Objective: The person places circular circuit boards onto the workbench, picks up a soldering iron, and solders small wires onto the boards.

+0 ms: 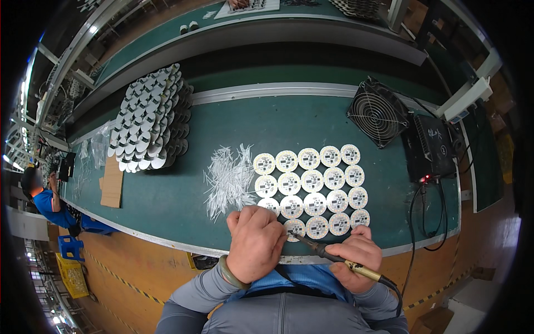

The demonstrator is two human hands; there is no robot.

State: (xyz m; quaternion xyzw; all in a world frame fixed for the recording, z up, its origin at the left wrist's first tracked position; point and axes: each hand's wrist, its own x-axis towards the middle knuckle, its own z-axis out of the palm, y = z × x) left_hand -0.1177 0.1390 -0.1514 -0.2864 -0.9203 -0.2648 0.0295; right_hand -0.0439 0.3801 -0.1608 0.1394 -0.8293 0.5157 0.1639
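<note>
In my right hand (356, 259) is a soldering iron (317, 246) with a dark grip and a gold-coloured handle. Its tip points left and meets a round white circuit board (295, 229) in the nearest row. My left hand (256, 242) is closed beside that same board, fingertips pressed together at its left edge; whatever they pinch is hidden. Several more round boards (312, 181) with small dark parts lie in rows on the green bench. Left of them spreads a loose pile of thin white wires (229, 181). My left hand covers part of the nearest rows.
Stacked round discs (147, 122) stand at the back left, beside a brown cardboard piece (112, 183). At the right are a black fan (379, 111) and a black box (431, 146) with a red light and cables. A co-worker in blue (50, 203) is at far left.
</note>
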